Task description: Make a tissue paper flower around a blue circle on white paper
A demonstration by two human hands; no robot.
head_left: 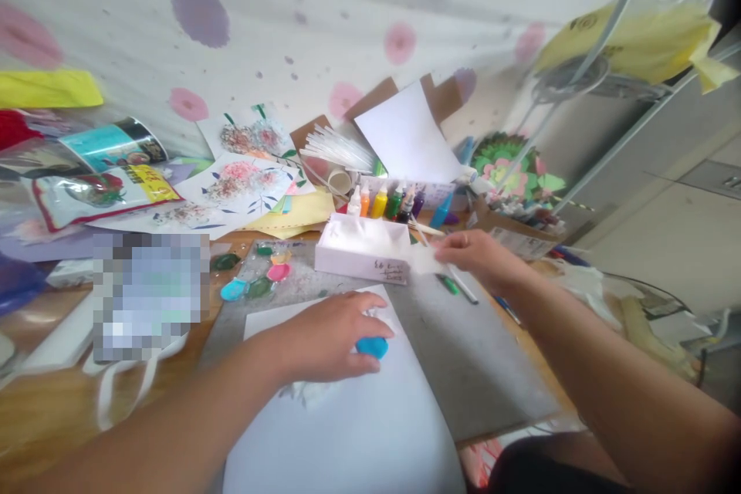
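Observation:
My left hand [333, 336] is over a large sheet of white paper [359, 440], its thumb and fingers curled round a small blue round piece [372, 346], which looks like a paint dish. Crumpled white tissue [316, 392] lies beneath that hand. At the right, the fingertips of my right hand [478, 253] pinch a thin whitish piece [424, 259], blurred, perhaps tissue. It hangs beside the right end of a low white box [359, 266]. Small paint dishes [279, 272] in green, orange, pink and light blue sit left of the box.
Several coloured paint bottles [380, 203] stand behind the box. A green pen [450, 285] lies on the grey mat [492, 370]. Painted flower sheets [237, 189] and a snack bag [107, 197] are at the back left. A lamp-like stand [570, 77] leans at right.

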